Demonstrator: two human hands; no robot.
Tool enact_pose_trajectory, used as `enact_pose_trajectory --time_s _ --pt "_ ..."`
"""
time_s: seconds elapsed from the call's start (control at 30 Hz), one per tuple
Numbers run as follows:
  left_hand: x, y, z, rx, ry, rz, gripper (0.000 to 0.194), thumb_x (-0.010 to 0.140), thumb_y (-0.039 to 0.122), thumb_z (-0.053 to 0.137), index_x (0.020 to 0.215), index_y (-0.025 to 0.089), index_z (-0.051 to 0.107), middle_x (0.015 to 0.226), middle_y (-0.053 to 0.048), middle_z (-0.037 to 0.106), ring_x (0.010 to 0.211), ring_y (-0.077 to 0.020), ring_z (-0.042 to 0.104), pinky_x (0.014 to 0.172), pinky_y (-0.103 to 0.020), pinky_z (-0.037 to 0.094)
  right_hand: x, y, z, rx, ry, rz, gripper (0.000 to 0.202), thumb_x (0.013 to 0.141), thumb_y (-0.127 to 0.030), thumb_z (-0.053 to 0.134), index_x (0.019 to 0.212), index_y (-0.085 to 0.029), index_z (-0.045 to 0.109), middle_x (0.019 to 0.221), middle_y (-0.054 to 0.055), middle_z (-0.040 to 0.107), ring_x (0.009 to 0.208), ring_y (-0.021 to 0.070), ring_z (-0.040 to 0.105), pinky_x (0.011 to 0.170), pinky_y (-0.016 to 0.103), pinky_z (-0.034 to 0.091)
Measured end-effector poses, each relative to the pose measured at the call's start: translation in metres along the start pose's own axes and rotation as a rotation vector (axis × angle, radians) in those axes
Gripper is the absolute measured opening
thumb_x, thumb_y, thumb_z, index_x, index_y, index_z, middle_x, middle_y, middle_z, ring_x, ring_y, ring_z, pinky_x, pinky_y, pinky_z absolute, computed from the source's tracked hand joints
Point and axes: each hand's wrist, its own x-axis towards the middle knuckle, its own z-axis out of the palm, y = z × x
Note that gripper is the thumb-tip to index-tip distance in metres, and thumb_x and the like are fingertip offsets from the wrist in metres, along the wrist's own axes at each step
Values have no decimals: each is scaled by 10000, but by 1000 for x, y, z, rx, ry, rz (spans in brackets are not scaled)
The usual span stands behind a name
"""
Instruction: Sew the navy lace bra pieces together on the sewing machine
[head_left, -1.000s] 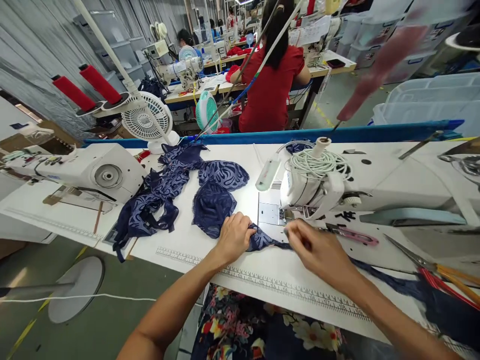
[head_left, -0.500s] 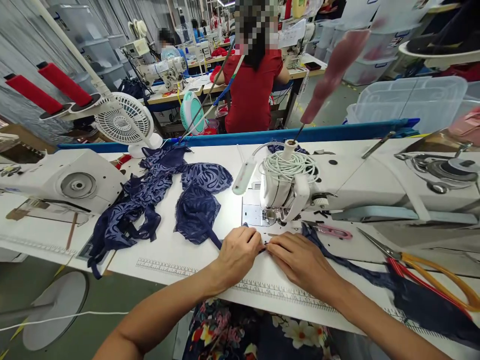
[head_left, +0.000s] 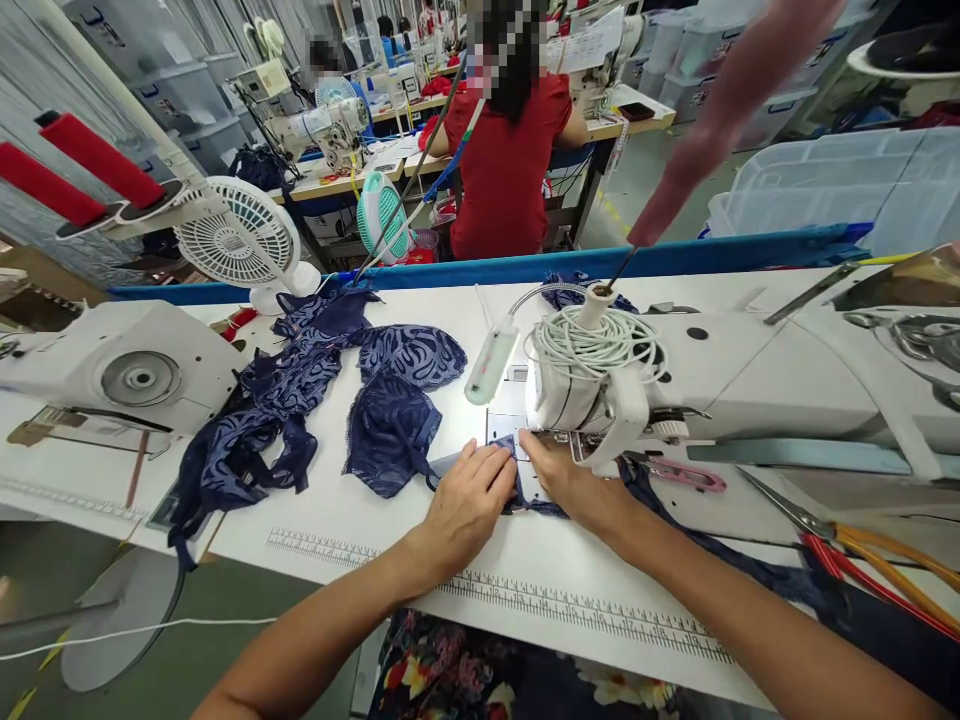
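My left hand point(head_left: 474, 490) lies over a navy fabric piece point(head_left: 513, 448) at the sewing machine's metal plate point(head_left: 501, 428), its fingers stretched out on the cloth. Close beside it, my right hand point(head_left: 564, 476) reaches under the white sewing machine head point(head_left: 574, 390). One fingertip points at the fabric's edge; its other fingers are mostly hidden, so its grip is unclear. A dark strip of the cloth runs below both hands. Left of them rests a navy lace bra cup point(head_left: 394, 430), with a patterned cup point(head_left: 412, 355) behind it.
A heap of navy lace garments point(head_left: 277, 420) lies to the left. Scissors point(head_left: 847, 530) with orange handles and a pink thread snipper point(head_left: 686, 474) lie at right. A white fan point(head_left: 236, 232) stands behind; a person in red point(head_left: 499, 190) sits farther back.
My hands have moved apart from their meeting point over the cloth. The right hand has gone forward under the machine head, and the left has flattened onto the fabric. The view has shifted slightly.
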Motion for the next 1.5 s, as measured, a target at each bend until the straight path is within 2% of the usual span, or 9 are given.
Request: enact_pose_trajectory --time_s 0.13,0.23,0.4,0.53,0.9,1.1,1.2,1.33,1.5 --pt "-8 -3 -5 -116 -111 -48 323 992 155 373 1284 160 512 1381 -117 558 1280 -236 514 1137 -531 363 -10 -1 -23 24 -110 -93 227 974 -202 365 845 -217 552 600 0 590 499 131 508 502 254 291" --pt "-6 -2 -6 -158 -165 -23 322 991 176 385 1289 156 505 1428 -114 519 1329 -248 466 1152 -545 326 -26 8 -35 75 -118 -122 258 1005 -263 343 864 -216 554 516 -45 538 423 110 479 460 246 249" --pt "9 5 2 -169 -183 27 392 1000 310 434 1354 142 451 1422 -119 526 1349 -249 442 1190 -567 223 -41 26 -25 -33 275 -54 348 1000 -261 374 779 -166 626 537 6 595 451 116 539 455 253 258" --pt "16 8 6 -156 -148 -12 407 992 258 427 1382 143 418 1416 -129 525 1341 -248 450 1183 -568 242 -40 30 -17 -61 404 -56 385 983 -187 350 741 -153 648 483 -2 532 430 101 500 446 259 238" --pt "19 13 4 -199 -136 -68 393 970 208 455 1359 155 439 1348 -146 549 1322 -268 463 1150 -563 297 -44 38 -11 -109 448 -7 188 908 -174 512 781 -145 646 478 -30 512 422 83 463 454 260 235" --pt "-1 6 -13 55 -76 -193 563 937 493 514 1382 154 450 1341 -181 528 1208 -318 523 1061 -532 364 -46 29 -16 26 400 -156 187 948 -278 519 932 -165 667 618 7 618 556 119 580 526 241 384" --pt "-18 -4 -28 206 -75 -225 657 905 607 486 1385 160 461 1090 -157 615 952 -284 600 902 -466 434 -48 23 -12 50 331 -294 256 965 -336 510 1111 -158 622 790 38 701 673 134 650 622 236 460" --pt "-45 -17 -39 305 -80 -191 439 983 424 426 1351 195 494 864 -77 606 764 -228 568 809 -429 409 -47 22 -7 -103 385 -425 184 957 -225 510 1060 -166 651 781 30 730 613 122 651 597 241 457" --pt "-62 -33 -55 155 38 -294 275 948 219 459 1192 192 582 958 -71 639 864 -207 578 896 -439 378 -43 21 -14 -232 397 -529 229 941 -134 466 1028 -181 672 906 44 742 704 165 664 647 294 468"
